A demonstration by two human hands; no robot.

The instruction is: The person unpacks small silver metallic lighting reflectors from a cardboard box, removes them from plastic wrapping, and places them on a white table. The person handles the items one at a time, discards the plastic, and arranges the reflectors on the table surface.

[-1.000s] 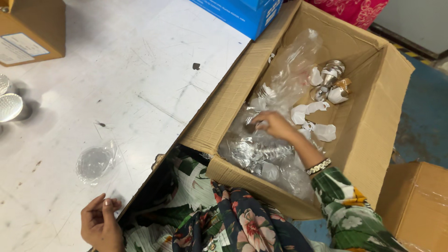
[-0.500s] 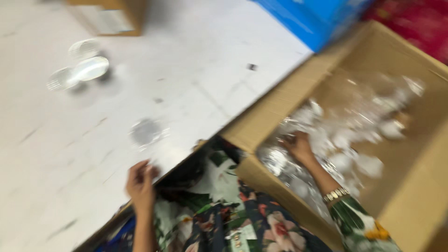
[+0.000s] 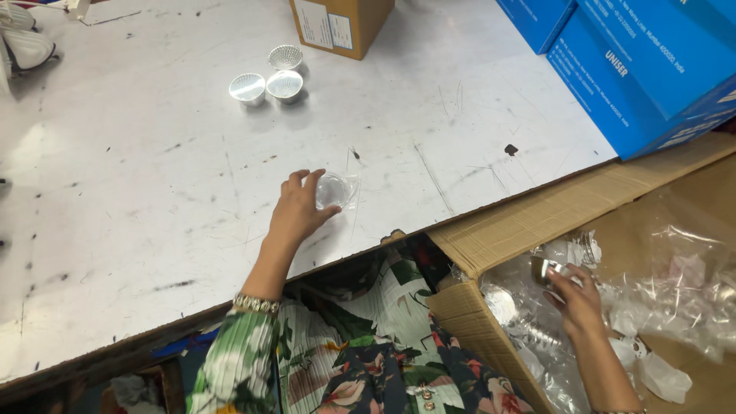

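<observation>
Moved since earlier frame: left hand [image 3: 295, 211] up from table edge to frame centre, fingers now curled round small clear plastic bag [image 3: 335, 191] with shiny round piece inside, lying on white table [image 3: 153, 192]. Right hand [image 3: 576, 300] at lower right, inside cardboard box [image 3: 529, 222], pinching silver cup [image 3: 546, 270] above plastic liner [image 3: 675, 291]. Three silver cups [image 3: 268, 78] at upper centre, beside small brown carton [image 3: 337, 23]. Blue boxes [image 3: 652, 61] at upper right.
</observation>
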